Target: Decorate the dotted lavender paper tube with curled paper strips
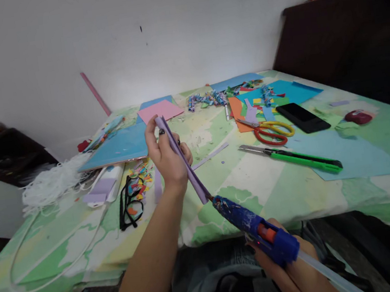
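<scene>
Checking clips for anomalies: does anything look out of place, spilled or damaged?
Scattered paper scraps by the black glasses look spilled. The green cutter lies with its blade exposed, oddly unguarded, and the blue glue gun has pale blotches.

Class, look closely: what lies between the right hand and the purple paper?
The blue glue gun, as the head view shows: the right hand grips it, and its tip is at the lower end of the purple paper.
</scene>
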A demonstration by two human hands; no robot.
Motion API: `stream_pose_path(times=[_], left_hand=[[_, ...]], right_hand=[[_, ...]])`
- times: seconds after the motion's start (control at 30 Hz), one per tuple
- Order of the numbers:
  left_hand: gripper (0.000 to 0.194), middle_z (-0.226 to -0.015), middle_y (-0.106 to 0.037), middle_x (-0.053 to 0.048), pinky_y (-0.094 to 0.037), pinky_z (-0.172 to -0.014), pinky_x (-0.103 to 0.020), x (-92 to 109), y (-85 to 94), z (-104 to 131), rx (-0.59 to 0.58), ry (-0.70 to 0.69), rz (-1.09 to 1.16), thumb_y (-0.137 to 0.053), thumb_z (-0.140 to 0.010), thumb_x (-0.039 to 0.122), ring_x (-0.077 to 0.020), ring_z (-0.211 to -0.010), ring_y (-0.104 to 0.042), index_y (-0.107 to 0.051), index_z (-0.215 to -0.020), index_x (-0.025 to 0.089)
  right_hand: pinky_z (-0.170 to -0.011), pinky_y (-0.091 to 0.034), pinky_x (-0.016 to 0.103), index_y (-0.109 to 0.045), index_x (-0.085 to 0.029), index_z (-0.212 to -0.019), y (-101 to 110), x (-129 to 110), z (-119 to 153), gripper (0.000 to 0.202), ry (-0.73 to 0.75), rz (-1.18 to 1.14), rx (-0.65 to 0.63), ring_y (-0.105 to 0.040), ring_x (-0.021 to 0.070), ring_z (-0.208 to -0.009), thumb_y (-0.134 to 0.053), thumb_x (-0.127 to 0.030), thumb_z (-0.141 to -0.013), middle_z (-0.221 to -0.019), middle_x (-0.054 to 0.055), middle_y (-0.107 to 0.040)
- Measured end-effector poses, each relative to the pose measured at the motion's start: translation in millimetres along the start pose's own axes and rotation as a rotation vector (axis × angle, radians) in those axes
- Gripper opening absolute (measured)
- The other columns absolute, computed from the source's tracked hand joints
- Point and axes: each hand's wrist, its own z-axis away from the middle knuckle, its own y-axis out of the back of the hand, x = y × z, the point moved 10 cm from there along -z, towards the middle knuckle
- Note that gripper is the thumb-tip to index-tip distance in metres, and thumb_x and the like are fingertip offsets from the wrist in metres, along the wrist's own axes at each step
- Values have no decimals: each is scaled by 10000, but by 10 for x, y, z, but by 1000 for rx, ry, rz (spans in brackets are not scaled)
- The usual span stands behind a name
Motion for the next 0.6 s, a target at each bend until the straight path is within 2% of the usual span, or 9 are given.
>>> stream_pose_path(times=[0.2, 0.37, 0.47, 0.6], left_hand=[[309, -558, -425, 89, -169, -280, -176, 20, 15, -26, -3, -17, 8, -405, -875, 166, -25, -257, -287, -455, -1163, 267], [309, -553, -412, 91, -159, -275, -186, 40, 40, -47, 20, -25, -9, -375, -872, 146, -31, -248, -291, -441, -1151, 261], [320, -547, -416, 91, -160, -290, -180, 32, 71, -60, 38, -21, -2, -394, -878, 167, -21, -256, -288, -442, -1178, 266], [355, -553, -426, 85, -160, -298, -181, 13, 105, -73, 45, -14, 12, -427, -875, 205, -24, -271, -307, -438, -1221, 288]], right_hand=[[-418, -408, 191, -570, -228, -793, -60, 107, 22, 217, -96, 56, -15, -579, 149, -420, -465, -409, -848, -471, -23, -569], [-404, -394, 182, -542, -229, -733, -7, 129, 38, 193, -146, 173, 6, -570, 145, -399, -504, -393, -828, -446, -31, -556], [-390, -398, 190, -557, -235, -737, 46, 89, 58, 152, -102, 175, 51, -582, 158, -396, -533, -360, -821, -438, -33, -561], [-398, -433, 223, -619, -251, -868, 112, 60, 122, 148, 1, 117, 123, -608, 184, -431, -541, -366, -820, -511, -12, -621]])
